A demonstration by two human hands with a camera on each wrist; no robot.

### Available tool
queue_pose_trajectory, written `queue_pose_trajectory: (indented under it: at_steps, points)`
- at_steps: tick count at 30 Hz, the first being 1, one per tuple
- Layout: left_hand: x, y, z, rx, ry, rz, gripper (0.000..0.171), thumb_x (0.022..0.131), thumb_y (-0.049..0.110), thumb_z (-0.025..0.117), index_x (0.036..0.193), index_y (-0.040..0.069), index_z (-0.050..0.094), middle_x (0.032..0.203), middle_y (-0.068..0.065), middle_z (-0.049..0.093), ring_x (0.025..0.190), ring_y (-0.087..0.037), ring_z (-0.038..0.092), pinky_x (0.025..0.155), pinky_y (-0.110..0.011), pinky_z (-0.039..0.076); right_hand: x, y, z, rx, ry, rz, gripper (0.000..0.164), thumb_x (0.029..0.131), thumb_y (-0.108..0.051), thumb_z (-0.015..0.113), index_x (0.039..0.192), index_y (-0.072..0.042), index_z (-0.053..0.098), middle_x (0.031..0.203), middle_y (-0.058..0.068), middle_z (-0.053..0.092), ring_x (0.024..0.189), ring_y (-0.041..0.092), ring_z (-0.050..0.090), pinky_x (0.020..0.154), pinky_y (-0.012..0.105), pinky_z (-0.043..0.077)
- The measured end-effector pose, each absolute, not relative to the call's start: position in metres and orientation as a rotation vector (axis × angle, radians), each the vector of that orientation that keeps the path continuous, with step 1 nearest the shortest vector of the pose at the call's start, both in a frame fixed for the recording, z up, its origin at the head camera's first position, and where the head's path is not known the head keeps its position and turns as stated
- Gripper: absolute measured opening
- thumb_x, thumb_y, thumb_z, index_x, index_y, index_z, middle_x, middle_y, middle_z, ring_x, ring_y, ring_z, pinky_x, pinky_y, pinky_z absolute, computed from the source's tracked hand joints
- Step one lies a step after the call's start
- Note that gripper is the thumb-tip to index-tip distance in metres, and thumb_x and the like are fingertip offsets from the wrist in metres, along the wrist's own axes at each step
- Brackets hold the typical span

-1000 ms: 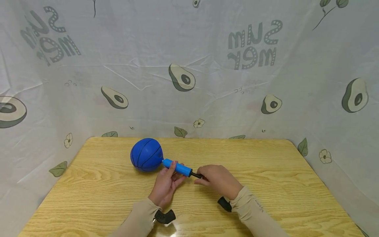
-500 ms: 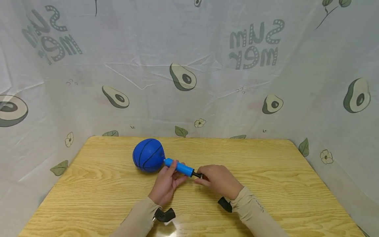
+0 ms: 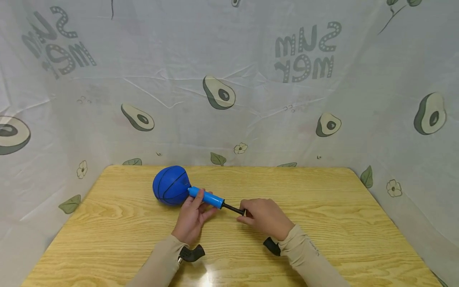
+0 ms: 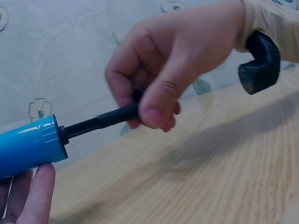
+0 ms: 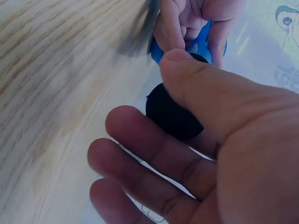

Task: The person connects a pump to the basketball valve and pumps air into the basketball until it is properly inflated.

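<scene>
A blue ball with black lines (image 3: 171,185) sits at the left part of the table, its right side drawn toward the tip of a blue hand pump (image 3: 209,198). My left hand (image 3: 190,219) grips the pump's barrel, thumb above and fingers beneath. In the right wrist view the pump's round black handle (image 5: 170,114) lies between the thumb and fingers of my right hand (image 3: 267,217). A length of black rod (image 4: 100,122) shows between barrel and handle in the left wrist view. Whether a needle joins pump and ball is too small to tell.
Under both hands lies a wood-grain table (image 3: 305,199). A pale curtain (image 3: 172,91) printed with avocados and leaves hangs behind it and along both sides. Each wrist carries a black mount; one (image 3: 272,246) sits below the right wrist.
Half a second ago the rod was mostly inside the barrel; now more of it shows. My left hand, the barrel and the ball have shifted left, while my right hand stays nearly in place.
</scene>
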State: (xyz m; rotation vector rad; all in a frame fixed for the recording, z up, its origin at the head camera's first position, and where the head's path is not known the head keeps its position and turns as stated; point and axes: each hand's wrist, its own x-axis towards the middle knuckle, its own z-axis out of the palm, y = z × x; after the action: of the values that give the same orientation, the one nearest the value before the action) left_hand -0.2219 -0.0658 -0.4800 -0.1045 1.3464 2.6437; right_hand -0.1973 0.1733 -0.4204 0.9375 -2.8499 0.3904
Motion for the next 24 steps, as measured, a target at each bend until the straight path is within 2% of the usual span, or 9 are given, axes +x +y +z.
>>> queue_pose_trajectory:
  at_steps: [4,7,16,20,24]
  points:
    - [-0.225,-0.073,-0.478,-0.175,1.311,2.705,0.046,0.108,0.036,0.056,0.139,0.006,0.040,0.123,-0.007,0.061,0.106,-0.016,0.067,0.096,-0.039,0.061,-0.197,0.175,-0.421,0.909,-2.842,0.365,0.022,0.093,-0.036,0.079,0.094,-0.017,0.069,0.070,-0.013,0.059,0.057,-0.001,0.049,0.049,0.019,0.042]
    - [-0.227,-0.077,-0.478,-0.211,1.285,2.743,0.040,0.106,0.038,0.058,0.131,0.011,0.042,0.114,-0.002,0.061,0.107,-0.016,0.067,0.097,-0.039,0.060,-0.197,0.176,-0.421,0.894,-2.827,0.354,0.022,0.093,-0.037,0.079,0.094,-0.017,0.069,0.070,-0.013,0.061,0.058,-0.001,0.051,0.050,0.019,0.044]
    - [-0.225,-0.081,-0.480,-0.258,1.244,2.784,0.042,0.106,0.039,0.058,0.136,0.014,0.040,0.142,-0.016,0.052,0.114,-0.018,0.067,0.097,-0.041,0.060,-0.196,0.175,-0.423,0.888,-2.848,0.366,0.021,0.093,-0.036,0.079,0.095,-0.018,0.068,0.070,-0.013,0.060,0.058,-0.001,0.050,0.051,0.019,0.044]
    - [-0.226,-0.079,-0.479,-0.243,1.237,2.783,0.039,0.107,0.037,0.056,0.135,0.015,0.041,0.142,-0.015,0.052,0.113,-0.017,0.067,0.097,-0.040,0.060,-0.198,0.176,-0.422,0.891,-2.830,0.363,0.021,0.092,-0.035,0.080,0.092,-0.018,0.069,0.069,-0.014,0.057,0.057,-0.001,0.048,0.050,0.019,0.043]
    - [-0.224,-0.075,-0.477,-0.222,1.236,2.765,0.036,0.108,0.036,0.052,0.134,0.013,0.041,0.134,-0.011,0.057,0.109,-0.016,0.068,0.096,-0.037,0.061,-0.198,0.179,-0.420,0.918,-2.828,0.359,0.022,0.091,-0.035,0.082,0.089,-0.018,0.068,0.068,-0.015,0.054,0.056,-0.002,0.045,0.050,0.019,0.041]
